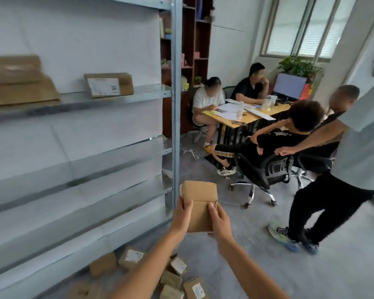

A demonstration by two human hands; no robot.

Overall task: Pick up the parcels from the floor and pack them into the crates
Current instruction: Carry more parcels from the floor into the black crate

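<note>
holding a cardboard parcel (200,205) in both hands, left hand (181,217) and right hand (219,223).

I have one wide-angle head view, looking forward and down from standing height. The metal shelves (80,100) stand close on the left; the floor (257,244) spreads ahead; both forearms enter from the bottom edge.

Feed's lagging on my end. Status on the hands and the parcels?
Left hand and right hand both gripping one brown parcel, held up by the shelf post. More parcels on the floor. No crates in view. People and chairs at right.
</note>
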